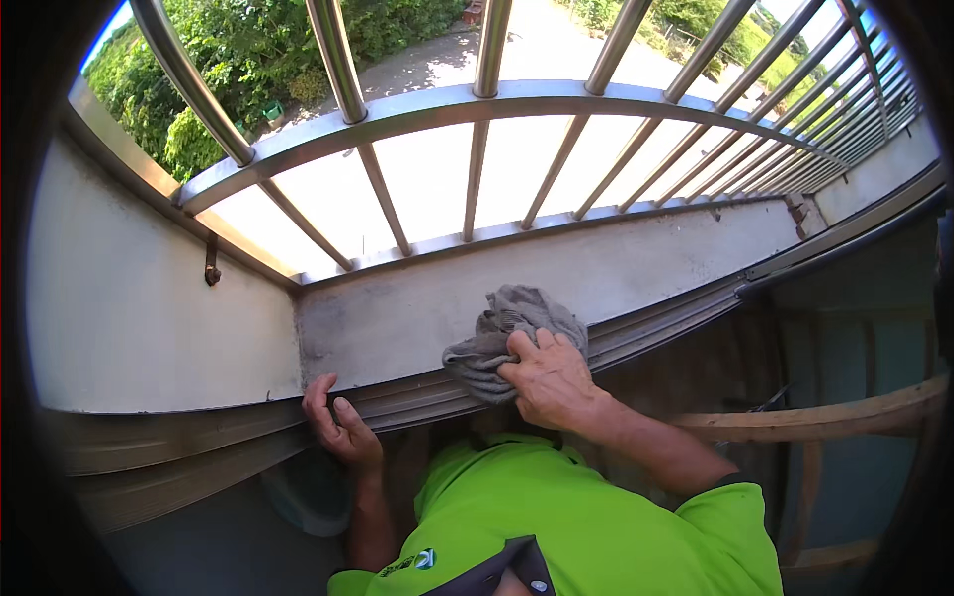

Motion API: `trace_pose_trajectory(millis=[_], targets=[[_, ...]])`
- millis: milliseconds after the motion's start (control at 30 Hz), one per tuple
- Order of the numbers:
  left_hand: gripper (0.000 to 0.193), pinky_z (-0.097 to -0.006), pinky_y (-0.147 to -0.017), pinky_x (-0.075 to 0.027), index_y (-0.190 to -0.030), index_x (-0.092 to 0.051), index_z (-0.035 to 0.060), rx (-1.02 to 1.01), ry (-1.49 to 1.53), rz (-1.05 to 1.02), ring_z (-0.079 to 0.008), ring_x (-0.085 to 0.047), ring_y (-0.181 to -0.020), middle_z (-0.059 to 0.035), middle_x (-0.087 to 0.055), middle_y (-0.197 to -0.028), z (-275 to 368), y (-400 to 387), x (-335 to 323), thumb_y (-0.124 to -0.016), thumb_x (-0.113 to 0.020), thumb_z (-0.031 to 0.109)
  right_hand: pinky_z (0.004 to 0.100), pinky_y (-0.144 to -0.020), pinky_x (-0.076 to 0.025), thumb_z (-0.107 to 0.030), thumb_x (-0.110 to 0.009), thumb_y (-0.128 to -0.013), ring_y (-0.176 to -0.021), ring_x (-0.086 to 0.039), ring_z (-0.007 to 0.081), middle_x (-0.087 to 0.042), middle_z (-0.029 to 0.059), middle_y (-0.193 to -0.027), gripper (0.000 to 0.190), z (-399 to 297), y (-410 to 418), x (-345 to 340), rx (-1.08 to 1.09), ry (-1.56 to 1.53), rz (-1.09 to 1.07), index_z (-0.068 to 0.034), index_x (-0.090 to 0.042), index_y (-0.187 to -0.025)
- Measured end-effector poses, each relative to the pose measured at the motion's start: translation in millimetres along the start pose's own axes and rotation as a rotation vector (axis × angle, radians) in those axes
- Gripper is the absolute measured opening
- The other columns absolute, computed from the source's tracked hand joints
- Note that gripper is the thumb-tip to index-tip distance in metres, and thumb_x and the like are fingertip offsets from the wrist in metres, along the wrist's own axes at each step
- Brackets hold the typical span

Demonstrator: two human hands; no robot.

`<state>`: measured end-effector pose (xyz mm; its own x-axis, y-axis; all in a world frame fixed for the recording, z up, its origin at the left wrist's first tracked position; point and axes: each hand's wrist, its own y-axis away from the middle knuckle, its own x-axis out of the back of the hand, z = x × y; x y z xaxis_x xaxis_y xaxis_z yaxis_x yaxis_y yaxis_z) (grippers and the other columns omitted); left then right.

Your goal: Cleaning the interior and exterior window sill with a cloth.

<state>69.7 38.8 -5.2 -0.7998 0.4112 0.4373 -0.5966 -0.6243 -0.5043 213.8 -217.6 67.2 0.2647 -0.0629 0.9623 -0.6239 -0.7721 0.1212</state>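
Note:
A bunched grey cloth (514,320) lies across the inner edge of the window sill (402,313), partly over the metal track. My right hand (551,376) grips this cloth from above, its fingers sunk in the folds. To the left, my left hand (343,428) rests by the sliding-window track (417,398), fingers curled and apart, holding nothing. Its fingertips are at the corner where sill and side wall meet. Grey grime marks the sill near that corner.
A stainless steel window grille (447,108) stands beyond the sill. A rusty bracket (212,272) juts from the left side wall (149,298). Below, in shade, are a round basin (309,495) at left and a wooden frame (820,422) at right.

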Motion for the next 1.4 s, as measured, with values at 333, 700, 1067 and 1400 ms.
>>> trace_pose_trajectory(millis=[333,700,1067,1400], targets=[[0.025,-0.0439,-0.1,-0.045,-0.117,-0.059,-0.0026,0.021,-0.022,-0.077,-0.0328,-0.059,-0.109,-0.0173,-0.062,-0.113,2.5,9.9,4.1,-0.099,-0.049,0.012,0.0449,-0.09,-0.043,-0.007,-0.066,-0.068,-0.103,-0.052,0.0321,-0.055,0.0068,-0.113,0.027,192.4,108.1,30.4,-0.542,0.297,0.148,-0.016,-0.08,-0.09],[0.024,-0.0436,-0.099,-0.045,-0.115,-0.06,-0.0029,-0.033,0.038,-0.178,-0.032,-0.059,-0.109,-0.0165,-0.062,-0.111,25.5,4.7,-29.8,-0.095,-0.049,0.006,0.0433,-0.09,-0.04,-0.008,-0.062,-0.07,-0.103,-0.051,0.0301,-0.056,0.0055,-0.117,0.015,42.1,64.9,-10.0,-0.157,0.023,0.304,-0.012,-0.071,-0.081],[0.02,-0.0378,-0.098,-0.045,-0.113,-0.06,-0.0021,-0.026,0.009,-0.212,-0.0244,-0.058,-0.106,-0.0124,-0.061,-0.109,26.7,9.6,-47.0,-0.099,-0.048,0.006,0.0488,-0.1,-0.043,-0.003,-0.059,-0.075,-0.113,-0.052,0.0383,-0.054,0.0113,-0.129,0.026,295.0,174.5,41.2,-0.901,0.27,0.291,-0.009,-0.076,-0.095],[0.022,-0.0421,-0.096,-0.047,-0.112,-0.059,-0.0022,-0.003,-0.038,-0.174,-0.0326,-0.06,-0.103,-0.0168,-0.061,-0.107,20.6,10.0,-41.2,-0.092,-0.052,0.003,0.0495,-0.095,-0.042,-0.007,-0.061,-0.072,-0.109,-0.05,0.0372,-0.052,0.0121,-0.128,0.027,185.7,127.8,0.3,-0.545,0.194,0.464,-0.011,-0.074,-0.095]])
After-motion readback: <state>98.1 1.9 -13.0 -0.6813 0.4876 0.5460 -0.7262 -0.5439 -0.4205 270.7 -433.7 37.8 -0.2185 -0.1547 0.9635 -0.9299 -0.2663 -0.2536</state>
